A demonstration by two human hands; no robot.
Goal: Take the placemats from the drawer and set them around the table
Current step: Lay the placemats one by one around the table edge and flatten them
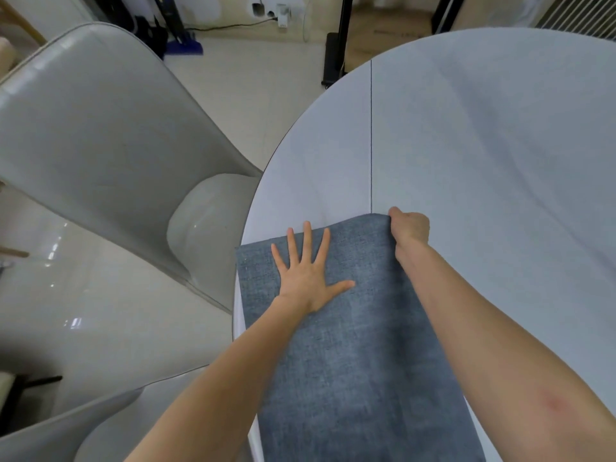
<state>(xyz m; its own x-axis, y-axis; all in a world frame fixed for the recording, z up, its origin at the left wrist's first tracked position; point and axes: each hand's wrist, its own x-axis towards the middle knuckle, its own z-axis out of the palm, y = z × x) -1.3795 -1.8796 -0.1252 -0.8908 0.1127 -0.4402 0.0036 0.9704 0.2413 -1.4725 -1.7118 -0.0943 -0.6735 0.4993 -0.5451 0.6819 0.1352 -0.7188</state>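
Placemat [350,355]: blue-grey, on table [483,161] at its 6 o'clock edge, long axis 6–12.
Left hand [308,278]: fingers spread flat, pressing mat's left half.
Right hand [409,228]: fingers clamped on far right corner, 1 o'clock from left.
Next, likely: tug that corner square.
Chair [100,145]: 10 o'clock.

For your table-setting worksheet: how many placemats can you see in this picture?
1. The blue-grey placemat lies at the near edge of the round table, under the flat left hand, its far corner gripped by the right hand. More could lie stacked beneath.
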